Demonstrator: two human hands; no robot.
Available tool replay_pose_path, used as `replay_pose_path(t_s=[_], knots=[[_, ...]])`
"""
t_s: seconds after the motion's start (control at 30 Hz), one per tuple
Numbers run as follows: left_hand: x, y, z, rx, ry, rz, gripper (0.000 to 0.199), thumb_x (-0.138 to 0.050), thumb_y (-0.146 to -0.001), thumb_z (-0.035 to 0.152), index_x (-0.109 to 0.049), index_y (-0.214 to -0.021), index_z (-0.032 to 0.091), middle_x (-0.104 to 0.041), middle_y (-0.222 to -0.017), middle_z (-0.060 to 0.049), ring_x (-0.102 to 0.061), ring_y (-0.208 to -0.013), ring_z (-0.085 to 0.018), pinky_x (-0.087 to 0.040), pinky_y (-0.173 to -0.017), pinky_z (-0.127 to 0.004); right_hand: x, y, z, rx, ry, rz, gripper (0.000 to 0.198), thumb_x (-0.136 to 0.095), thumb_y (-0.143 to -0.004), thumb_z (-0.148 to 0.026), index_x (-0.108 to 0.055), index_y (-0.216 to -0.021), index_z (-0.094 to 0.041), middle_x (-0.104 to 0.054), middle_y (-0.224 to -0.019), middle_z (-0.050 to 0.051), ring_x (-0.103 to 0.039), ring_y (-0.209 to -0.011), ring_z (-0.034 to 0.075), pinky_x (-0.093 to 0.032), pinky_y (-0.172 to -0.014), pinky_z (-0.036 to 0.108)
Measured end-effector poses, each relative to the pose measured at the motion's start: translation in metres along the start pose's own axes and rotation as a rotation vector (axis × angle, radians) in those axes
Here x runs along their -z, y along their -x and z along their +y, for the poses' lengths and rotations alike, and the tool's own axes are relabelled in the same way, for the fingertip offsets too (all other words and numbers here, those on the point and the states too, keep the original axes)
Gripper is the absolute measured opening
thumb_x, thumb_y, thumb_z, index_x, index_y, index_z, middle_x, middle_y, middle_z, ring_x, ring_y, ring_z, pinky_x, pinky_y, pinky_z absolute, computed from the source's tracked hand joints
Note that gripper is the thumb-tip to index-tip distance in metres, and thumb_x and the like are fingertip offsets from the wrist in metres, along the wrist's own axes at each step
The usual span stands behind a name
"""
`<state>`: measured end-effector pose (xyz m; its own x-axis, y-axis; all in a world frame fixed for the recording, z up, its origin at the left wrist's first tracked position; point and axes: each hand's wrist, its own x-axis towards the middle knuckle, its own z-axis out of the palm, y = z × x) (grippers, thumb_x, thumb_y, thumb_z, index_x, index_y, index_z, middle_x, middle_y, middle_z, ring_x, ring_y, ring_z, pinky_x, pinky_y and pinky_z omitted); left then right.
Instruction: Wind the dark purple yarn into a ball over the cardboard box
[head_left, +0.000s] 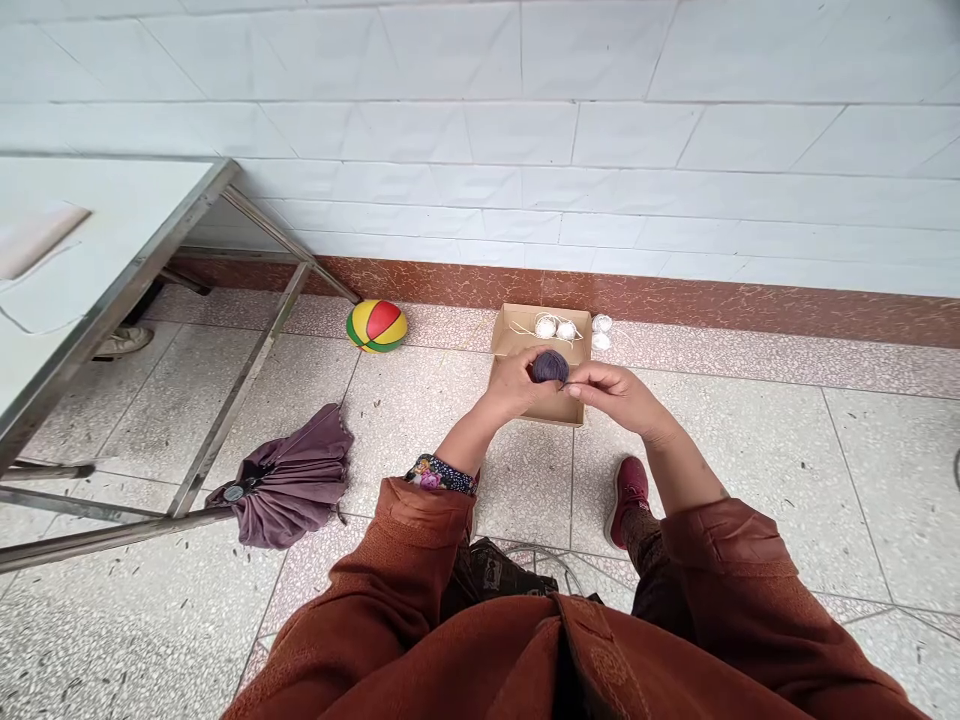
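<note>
Head view: a round ball of yarn (550,367), dark purple-grey, its wound strands visible across the surface, is held in the air above an open brown cardboard box (553,411). The left hand (516,382) curls around the ball's side, thumb and fingers holding it. The right hand (611,393) is just beside it, thumb and forefinger pinched narrow at a short dark strand by the ball's lower edge. In the far part of the box lie 2 white balls (546,327) with loose pale string; 2 more small white bundles (601,341) sit just outside its right side.

The box rests on a speckled, tiled floor (750,450) near a white tiled wall (450,130) with a reddish-brown baseboard (750,312). To the left are a metal-framed table (112,190), a red, yellow and green ball (376,326) and a folded purple umbrella (296,480).
</note>
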<state>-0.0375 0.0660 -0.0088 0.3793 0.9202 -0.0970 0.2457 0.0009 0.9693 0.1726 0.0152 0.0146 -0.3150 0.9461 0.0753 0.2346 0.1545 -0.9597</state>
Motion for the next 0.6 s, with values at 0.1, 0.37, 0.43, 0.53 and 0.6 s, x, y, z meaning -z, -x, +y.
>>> replay_pose_path(t_s=[0.1,0.37,0.43,0.53,0.6], knots=[[-0.003,0.006,0.001,0.035,0.072,-0.194,0.086,-0.091,-0.067,0.029,-0.063,-0.148,0.025,-0.069,-0.111,-0.006,-0.066,-0.100,-0.023,-0.054,-0.096,-0.044,0.002,-0.003,0.005,0.008,-0.017,0.199,0.036,-0.073,-0.095,-0.059,-0.072,-0.085,-0.025,-0.067,-0.079,0.001,-0.057,-0.074,0.018,-0.050,-0.073,0.035],[-0.009,0.008,0.008,0.002,0.512,-0.324,0.077,-0.093,-0.068,0.030,-0.067,-0.141,0.027,-0.071,-0.127,-0.009,-0.066,-0.115,-0.025,-0.052,-0.103,-0.041,-0.003,-0.008,0.028,-0.101,0.154,0.255,0.024,-0.063,-0.098,-0.043,-0.070,-0.086,-0.024,-0.071,-0.081,0.002,-0.061,-0.078,0.020,-0.047,-0.076,0.035],[-0.008,0.005,0.007,0.048,0.490,-0.197,0.062,-0.091,-0.069,0.031,-0.072,-0.127,0.023,-0.073,-0.123,-0.009,-0.066,-0.113,-0.025,-0.050,-0.107,-0.042,-0.005,-0.006,0.027,-0.117,0.206,0.175,0.023,-0.064,-0.097,-0.040,-0.067,-0.081,-0.023,-0.066,-0.074,0.000,-0.058,-0.071,0.019,-0.043,-0.070,0.033],[-0.004,0.001,0.005,0.076,0.374,-0.032,0.048,-0.086,-0.074,0.035,-0.072,-0.117,0.019,-0.073,-0.116,-0.009,-0.067,-0.111,-0.025,-0.049,-0.110,-0.045,-0.006,-0.003,0.019,-0.086,0.175,-0.007,0.027,-0.065,-0.096,-0.043,-0.066,-0.077,-0.023,-0.062,-0.070,-0.002,-0.053,-0.066,0.016,-0.041,-0.066,0.031],[-0.002,0.000,0.004,0.052,0.236,0.040,0.041,-0.081,-0.077,0.036,-0.073,-0.114,0.019,-0.072,-0.116,-0.009,-0.066,-0.113,-0.026,-0.049,-0.111,-0.047,-0.006,-0.001,0.011,-0.052,0.095,-0.120,0.029,-0.066,-0.097,-0.046,-0.069,-0.081,-0.023,-0.065,-0.073,-0.001,-0.054,-0.067,0.015,-0.043,-0.067,0.030]])
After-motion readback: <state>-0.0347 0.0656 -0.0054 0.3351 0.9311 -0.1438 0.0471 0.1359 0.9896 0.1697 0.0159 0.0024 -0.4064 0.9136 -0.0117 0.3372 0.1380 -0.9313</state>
